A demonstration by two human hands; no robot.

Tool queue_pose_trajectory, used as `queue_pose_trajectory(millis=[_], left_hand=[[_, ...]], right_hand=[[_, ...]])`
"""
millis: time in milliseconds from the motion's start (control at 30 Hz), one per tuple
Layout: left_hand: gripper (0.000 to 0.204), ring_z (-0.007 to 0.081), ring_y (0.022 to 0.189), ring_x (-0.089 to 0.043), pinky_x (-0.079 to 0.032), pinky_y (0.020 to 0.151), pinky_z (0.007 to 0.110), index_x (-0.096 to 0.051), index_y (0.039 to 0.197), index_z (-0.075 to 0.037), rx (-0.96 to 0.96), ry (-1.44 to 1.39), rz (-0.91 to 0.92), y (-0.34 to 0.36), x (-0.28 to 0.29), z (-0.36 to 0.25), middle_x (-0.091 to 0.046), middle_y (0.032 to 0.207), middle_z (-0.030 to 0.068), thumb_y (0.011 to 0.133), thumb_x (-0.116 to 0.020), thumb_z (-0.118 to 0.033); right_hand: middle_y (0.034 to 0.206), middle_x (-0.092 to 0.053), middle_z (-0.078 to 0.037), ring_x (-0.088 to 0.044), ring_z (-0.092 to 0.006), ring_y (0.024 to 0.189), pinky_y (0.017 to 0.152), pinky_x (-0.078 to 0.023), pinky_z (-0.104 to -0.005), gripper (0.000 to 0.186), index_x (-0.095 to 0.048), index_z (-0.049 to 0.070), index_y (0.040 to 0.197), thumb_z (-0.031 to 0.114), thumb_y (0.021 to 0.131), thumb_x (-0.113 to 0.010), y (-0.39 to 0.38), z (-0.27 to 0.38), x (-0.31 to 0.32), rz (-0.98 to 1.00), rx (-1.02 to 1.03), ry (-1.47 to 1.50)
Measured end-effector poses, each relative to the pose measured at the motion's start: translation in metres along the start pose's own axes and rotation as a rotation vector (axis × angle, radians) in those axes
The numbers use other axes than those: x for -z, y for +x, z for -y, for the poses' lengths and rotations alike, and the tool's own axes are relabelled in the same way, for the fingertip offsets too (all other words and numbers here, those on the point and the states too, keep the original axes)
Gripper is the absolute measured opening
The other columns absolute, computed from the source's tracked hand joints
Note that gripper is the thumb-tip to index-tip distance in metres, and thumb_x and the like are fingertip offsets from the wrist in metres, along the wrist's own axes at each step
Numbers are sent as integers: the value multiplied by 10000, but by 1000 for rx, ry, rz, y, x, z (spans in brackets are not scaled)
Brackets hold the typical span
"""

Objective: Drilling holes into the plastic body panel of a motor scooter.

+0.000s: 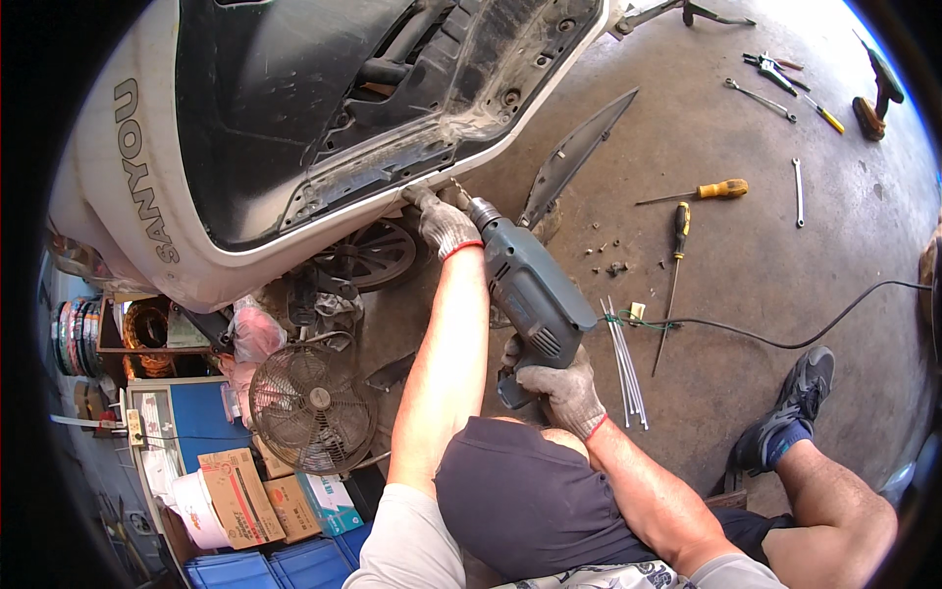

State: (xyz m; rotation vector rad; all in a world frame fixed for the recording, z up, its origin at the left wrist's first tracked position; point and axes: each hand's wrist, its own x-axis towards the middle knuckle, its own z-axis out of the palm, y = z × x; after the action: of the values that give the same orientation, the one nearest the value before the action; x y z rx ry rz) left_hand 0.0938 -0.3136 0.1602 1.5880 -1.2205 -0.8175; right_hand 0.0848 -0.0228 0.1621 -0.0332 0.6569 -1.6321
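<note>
My right hand (564,393) in a knitted glove grips the handle of a teal electric drill (537,292), whose bit (459,189) reaches the lower rim of a white scooter body (137,211). My left hand (446,224), gloved too, has its fingers closed at that rim, just left of the chuck; their tips are partly hidden. The body has a dark inner panel (245,118) with holes along its edge. A dark loose trim piece (574,157) lies beside the drill, and small fasteners (613,265) lie on the floor to the right.
On the floor (746,275) lie screwdrivers (721,188), wrenches (798,191), pliers (770,71), white rods (623,363) and the drill's cord (785,344). A fan (312,402), boxes (240,496) and blue bins (314,567) stand at lower left. My leg and shoe (790,412) are at lower right.
</note>
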Motion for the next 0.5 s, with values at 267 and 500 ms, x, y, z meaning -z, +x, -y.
queue_pose_trajectory(millis=[267,500], left_hand=[[869,332,1244,-554,-428,1046,394,-442,1392,80,161,-201,-8,-36,-6,-26,-535,1349,281,967,-327,-669],[801,322,1118,-637,-504,944,365,-456,1381,68,62,-312,-26,-16,-18,2,-612,1250,258,960,-438,-612]], right_hand=[[1009,-665,-102,-660,-208,917,828,-553,-345,566,-562,-26,1212,-64,650,-620,-1,4,5,-13,3,3],[1021,-670,-126,-664,-218,914,801,-556,-344,576,-561,-43,1224,-84,651,-604,2,6,9,-26,-19,43]])
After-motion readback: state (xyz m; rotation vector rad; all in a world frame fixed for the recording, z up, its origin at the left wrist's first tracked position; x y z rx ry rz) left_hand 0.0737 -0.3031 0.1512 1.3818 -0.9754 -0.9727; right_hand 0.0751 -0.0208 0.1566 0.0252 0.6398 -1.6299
